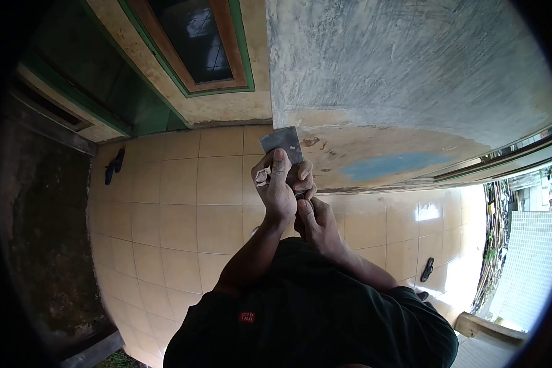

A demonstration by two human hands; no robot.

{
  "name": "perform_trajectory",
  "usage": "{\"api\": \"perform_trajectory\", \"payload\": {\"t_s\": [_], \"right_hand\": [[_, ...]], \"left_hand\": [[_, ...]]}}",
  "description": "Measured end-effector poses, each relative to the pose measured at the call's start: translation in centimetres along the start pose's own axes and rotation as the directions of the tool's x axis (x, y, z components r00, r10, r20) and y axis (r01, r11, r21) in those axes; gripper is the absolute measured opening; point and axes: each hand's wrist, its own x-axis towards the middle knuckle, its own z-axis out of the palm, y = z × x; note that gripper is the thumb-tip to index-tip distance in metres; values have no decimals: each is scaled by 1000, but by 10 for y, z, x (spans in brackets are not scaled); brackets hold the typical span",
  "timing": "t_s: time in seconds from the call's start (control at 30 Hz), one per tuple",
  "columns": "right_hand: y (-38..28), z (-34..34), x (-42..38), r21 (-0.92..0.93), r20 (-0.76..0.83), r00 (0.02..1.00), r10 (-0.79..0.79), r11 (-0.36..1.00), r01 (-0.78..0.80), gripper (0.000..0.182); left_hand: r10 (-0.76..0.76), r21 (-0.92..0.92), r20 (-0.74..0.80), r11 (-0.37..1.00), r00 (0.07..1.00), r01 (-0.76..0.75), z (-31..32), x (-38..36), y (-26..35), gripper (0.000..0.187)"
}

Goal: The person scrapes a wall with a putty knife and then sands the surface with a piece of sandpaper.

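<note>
A putty knife [283, 145] with a flat grey blade is held up in front of my chest, blade pointing away from me. My left hand [276, 189] is closed on it, the thumb pressed along the blade's base. A crumpled pale scrap [262, 177] shows at the side of this hand. Just below and to the right, my right hand [316, 222] is closed around the dark handle area, mostly hidden between the fingers. The two hands touch or nearly touch. Pale dust coats the fingers. The blade overlaps the wall's lower corner in view; contact cannot be made out.
Ahead on the right is a wall [405, 67] with grey plaster above and a tan band with a blue patch below. A green-framed window [196, 40] is at upper left. Tan floor tiles [172, 227] surround me. Dark sandals [114, 166] lie at left, another sandal [427, 270] at right.
</note>
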Motion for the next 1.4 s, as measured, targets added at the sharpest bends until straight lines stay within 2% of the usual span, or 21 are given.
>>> {"api": "perform_trajectory", "payload": {"t_s": [0.13,0.23,0.3,0.37,0.47,0.57,0.63,0.7,0.77,0.83,0.9,0.97,1.03,1.1,1.2,1.3,1.33,1.4], "right_hand": [[0,-2,7,-30,-32,999,-6,1000,5,32],[-10,4,3,30,-25,999,36,999,-35,32],[-14,5,5,41,7,1000,-22,999,22,31],[3,4,5,74,2,1000,9,997,-9,31],[7,4,7,11,-19,999,32,999,-31,30],[-7,9,8,116,15,1000,-10,993,8,30],[-10,9,1,98,17,1000,1,995,-3,29],[-3,7,-1,85,25,994,109,990,-111,29],[-8,11,2,114,26,994,105,988,-108,29],[-17,14,3,94,27,999,30,995,-32,30],[-14,15,-2,117,27,999,40,992,-43,30],[-13,13,-2,138,25,1000,18,990,-21,30],[-10,10,-2,82,48,995,91,992,-95,28],[-12,13,-1,95,34,993,114,989,-116,28],[-17,17,1,128,33,998,49,990,-53,31],[-19,12,-4,55,47,998,44,997,-46,31],[-22,11,-4,53,46,998,31,998,-34,31],[-26,9,-4,34,39,992,123,992,-124,31]], "left_hand": [[18,76,90,997,996,-25,-7,7,-5,39],[17,44,137,999,990,-23,6,12,11,40],[28,46,150,998,988,-36,5,11,12,39],[6,91,38,996,999,-9,-8,3,1,38],[10,91,54,996,998,-15,0,7,8,37],[1,107,77,994,997,-10,2,5,12,37],[-37,116,13,993,999,35,5,2,16,37],[-30,130,31,991,999,26,0,3,13,38],[-56,142,8,988,998,55,3,4,16,38],[-38,160,25,987,999,34,6,7,19,38],[16,142,88,989,996,-29,7,8,21,37],[9,139,90,990,996,-21,1,2,18,37],[-24,137,23,990,999,20,-1,1,13,37],[-2,154,30,988,1000,-3,2,3,15,37],[30,169,90,985,995,-45,5,8,21,38],[25,119,-5,993,1000,-24,8,1,19,39],[32,118,5,993,999,-32,7,1,18,39],[52,109,58,992,997,-58,3,3,14,37]]}}
